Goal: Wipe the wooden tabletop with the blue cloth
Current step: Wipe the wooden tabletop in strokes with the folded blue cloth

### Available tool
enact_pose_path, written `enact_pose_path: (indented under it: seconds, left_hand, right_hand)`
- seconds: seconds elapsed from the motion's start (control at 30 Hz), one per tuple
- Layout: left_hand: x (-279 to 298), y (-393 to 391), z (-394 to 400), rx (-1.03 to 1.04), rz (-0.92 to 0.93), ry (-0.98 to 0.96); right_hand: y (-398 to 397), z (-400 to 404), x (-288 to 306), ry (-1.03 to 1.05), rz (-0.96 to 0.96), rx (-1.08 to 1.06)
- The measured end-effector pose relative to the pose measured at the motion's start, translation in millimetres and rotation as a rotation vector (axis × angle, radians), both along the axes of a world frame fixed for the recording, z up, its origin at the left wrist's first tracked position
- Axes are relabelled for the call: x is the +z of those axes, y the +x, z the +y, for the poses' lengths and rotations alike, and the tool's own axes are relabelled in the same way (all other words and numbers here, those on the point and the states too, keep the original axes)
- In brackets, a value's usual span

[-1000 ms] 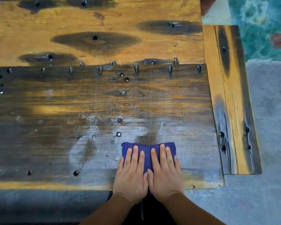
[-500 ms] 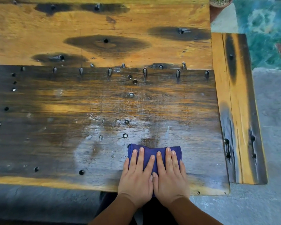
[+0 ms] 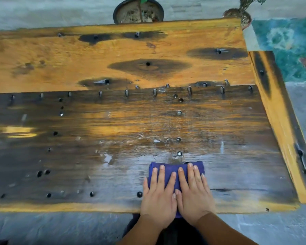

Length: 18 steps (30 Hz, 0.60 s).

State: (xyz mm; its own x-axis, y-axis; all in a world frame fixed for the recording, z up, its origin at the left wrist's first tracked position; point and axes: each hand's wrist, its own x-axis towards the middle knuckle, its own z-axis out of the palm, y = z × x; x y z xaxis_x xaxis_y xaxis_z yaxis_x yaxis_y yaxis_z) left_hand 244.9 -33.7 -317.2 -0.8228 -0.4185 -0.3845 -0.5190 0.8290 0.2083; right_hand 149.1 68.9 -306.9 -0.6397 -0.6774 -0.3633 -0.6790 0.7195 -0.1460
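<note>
A folded blue cloth (image 3: 170, 167) lies flat on the wooden tabletop (image 3: 113, 121) near its front edge, right of centre. My left hand (image 3: 158, 197) and my right hand (image 3: 194, 195) lie side by side on the cloth, fingers straight, pressing it down. Only the cloth's far strip and a sliver between my hands show. The wood around and beyond the cloth is wet and shiny. Nail heads and dark holes dot the boards.
A narrow wooden plank (image 3: 279, 124) runs along the tabletop's right side. Two plant pots, one large (image 3: 138, 13) and one small (image 3: 237, 15), stand on the grey floor behind the far edge. A teal patterned patch (image 3: 286, 46) lies at the back right.
My view has tilted up and pulled back, so the table's far edge and the pots now show. Both hands stay flat on the cloth, which sits slightly nearer the front edge.
</note>
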Motion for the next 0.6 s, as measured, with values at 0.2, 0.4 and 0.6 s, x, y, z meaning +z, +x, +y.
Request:
enact_pose_path:
  seconds: [0.2, 0.4, 0.6]
  left_hand:
    - [2.5, 25.7, -37.7, -0.027, -0.042, 0.007]
    - [6.4, 23.3, -35.4, -0.042, 0.004, 0.007]
    - [3.5, 16.4, -32.2, -0.065, 0.001, 0.035]
  right_hand:
    - [26.3, -32.1, -7.0, -0.004, 0.013, 0.046]
    - [26.5, -31.0, -6.6, 0.001, -0.011, 0.024]
    - [22.5, -30.4, -7.0, -0.002, -0.034, 0.025]
